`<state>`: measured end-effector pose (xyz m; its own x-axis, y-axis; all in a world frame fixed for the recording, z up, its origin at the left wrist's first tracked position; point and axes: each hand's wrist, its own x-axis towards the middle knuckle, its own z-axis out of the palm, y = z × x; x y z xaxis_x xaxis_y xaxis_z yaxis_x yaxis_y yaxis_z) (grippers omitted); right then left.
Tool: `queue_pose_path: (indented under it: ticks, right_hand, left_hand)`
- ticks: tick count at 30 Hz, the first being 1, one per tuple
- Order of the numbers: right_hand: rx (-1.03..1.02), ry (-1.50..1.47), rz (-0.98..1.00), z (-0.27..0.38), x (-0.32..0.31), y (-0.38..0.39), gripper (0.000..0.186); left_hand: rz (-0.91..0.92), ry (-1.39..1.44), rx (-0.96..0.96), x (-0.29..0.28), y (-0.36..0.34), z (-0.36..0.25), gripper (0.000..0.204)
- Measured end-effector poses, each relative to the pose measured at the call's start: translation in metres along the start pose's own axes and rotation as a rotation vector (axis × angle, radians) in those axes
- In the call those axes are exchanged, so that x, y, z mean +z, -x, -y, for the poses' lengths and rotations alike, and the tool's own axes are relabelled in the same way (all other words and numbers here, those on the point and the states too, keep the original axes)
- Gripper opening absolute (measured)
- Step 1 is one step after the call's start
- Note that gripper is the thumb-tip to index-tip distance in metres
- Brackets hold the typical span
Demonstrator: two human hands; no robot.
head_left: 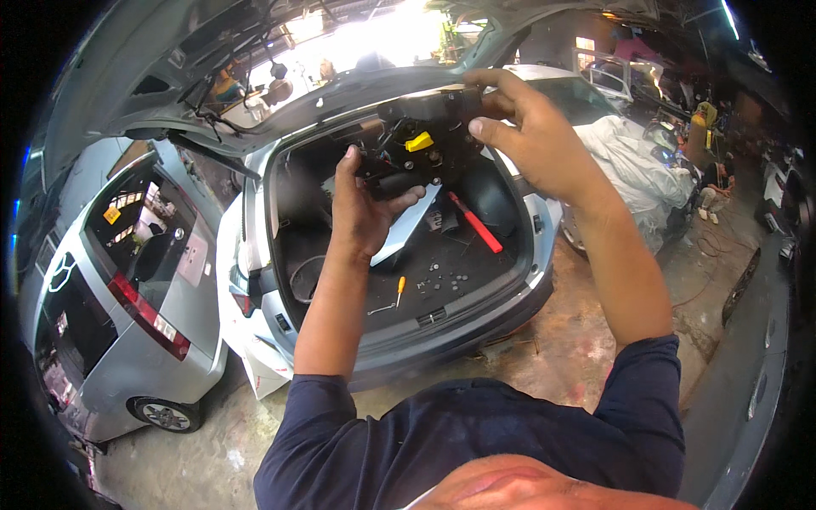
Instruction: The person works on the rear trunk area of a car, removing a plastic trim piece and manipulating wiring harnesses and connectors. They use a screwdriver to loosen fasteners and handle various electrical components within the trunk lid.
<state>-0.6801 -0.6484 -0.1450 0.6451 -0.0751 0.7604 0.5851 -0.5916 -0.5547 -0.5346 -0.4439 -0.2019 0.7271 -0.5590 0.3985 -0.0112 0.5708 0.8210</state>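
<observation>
A black mechanical assembly with a yellow piece on it is raised in front of the car's open rear, below the lifted tailgate. My right hand grips its right end, the thumb beneath and the fingers along the top. My left hand cups the lower left side, fingers and thumb apart around it; the exact contact is hard to see against the dark interior. Beneath the assembly, a red bar-shaped tool, a pale flat strip and a yellow-handled screwdriver lie in the cargo area.
Small dark round pieces and a small wrench lie on the cargo floor. A silver car stands left. To the right are a covered car, a crouching person and a grey car side.
</observation>
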Motion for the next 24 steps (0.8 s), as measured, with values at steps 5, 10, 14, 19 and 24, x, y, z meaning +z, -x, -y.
queue_pose_path:
  ticks: [5, 10, 14, 19, 24]
  right_hand:
    - [-0.064, 0.401, -0.024, 0.012, -0.020, -0.010, 0.048]
    - [-0.038, 0.547, -0.022, 0.014, -0.027, -0.011, 0.041]
    - [-0.057, 0.688, -0.059, 0.006, -0.029, -0.012, 0.040]
    - [-0.011, 0.569, -0.194, -0.034, -0.036, -0.027, 0.042]
    - [0.107, 0.273, -0.137, -0.076, -0.023, -0.038, 0.042]
  left_hand:
    - [0.022, -0.043, -0.018, 0.010, -0.011, 0.004, 0.077]
    - [0.056, -0.096, 0.036, 0.011, -0.015, 0.014, 0.080]
    - [0.105, -0.067, 0.014, 0.003, -0.018, 0.016, 0.077]
    - [0.349, -0.142, 0.165, -0.015, -0.017, 0.006, 0.056]
    - [0.334, -0.280, 0.308, -0.027, -0.016, 0.005, 0.063]
